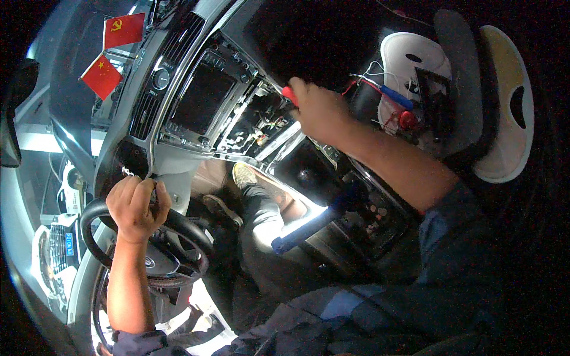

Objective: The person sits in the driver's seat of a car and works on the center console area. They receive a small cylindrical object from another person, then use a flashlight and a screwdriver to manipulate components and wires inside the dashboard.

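My right hand [320, 110] is closed around a red-handled tool [290, 95] whose working end I cannot make out. It is over the uncovered centre console opening [258, 121], where metal brackets and wiring show. Above the steering wheel [205, 237], my left hand [138, 207] is closed with curled fingers at the dashboard edge. What those fingers grip, if anything, is hidden. Left of the opening sits a dark centre screen [205, 98] with its surround exposed.
A lit blue work light [309, 228] lies across the console by my leg. On the passenger seat, a white cushion [395, 50] lies with a blue-handled tool [396, 97] and red wire [408, 120]. Two small red flags [123, 31] stand on the dashboard.
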Demonstrator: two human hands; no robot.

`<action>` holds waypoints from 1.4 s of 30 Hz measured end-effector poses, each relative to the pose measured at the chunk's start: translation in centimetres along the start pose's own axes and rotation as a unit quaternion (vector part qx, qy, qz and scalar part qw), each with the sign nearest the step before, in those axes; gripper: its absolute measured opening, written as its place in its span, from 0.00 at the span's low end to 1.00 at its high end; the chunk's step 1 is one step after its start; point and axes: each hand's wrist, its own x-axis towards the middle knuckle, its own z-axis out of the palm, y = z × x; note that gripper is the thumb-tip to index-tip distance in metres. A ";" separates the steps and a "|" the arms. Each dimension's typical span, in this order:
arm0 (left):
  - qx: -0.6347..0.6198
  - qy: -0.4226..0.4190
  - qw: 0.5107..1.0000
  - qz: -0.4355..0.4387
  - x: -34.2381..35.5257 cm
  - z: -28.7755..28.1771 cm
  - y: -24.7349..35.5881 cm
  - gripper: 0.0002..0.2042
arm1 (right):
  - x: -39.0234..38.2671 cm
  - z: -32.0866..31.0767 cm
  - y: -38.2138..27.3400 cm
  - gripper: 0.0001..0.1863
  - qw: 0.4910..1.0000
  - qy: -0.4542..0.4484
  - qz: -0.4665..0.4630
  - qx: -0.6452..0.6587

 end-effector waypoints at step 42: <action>-0.749 0.100 0.053 -0.653 1.6 28.5 7.4 0.03 | 2.6 -2.1 1.5 0.29 0.924 -0.245 0.216 0.198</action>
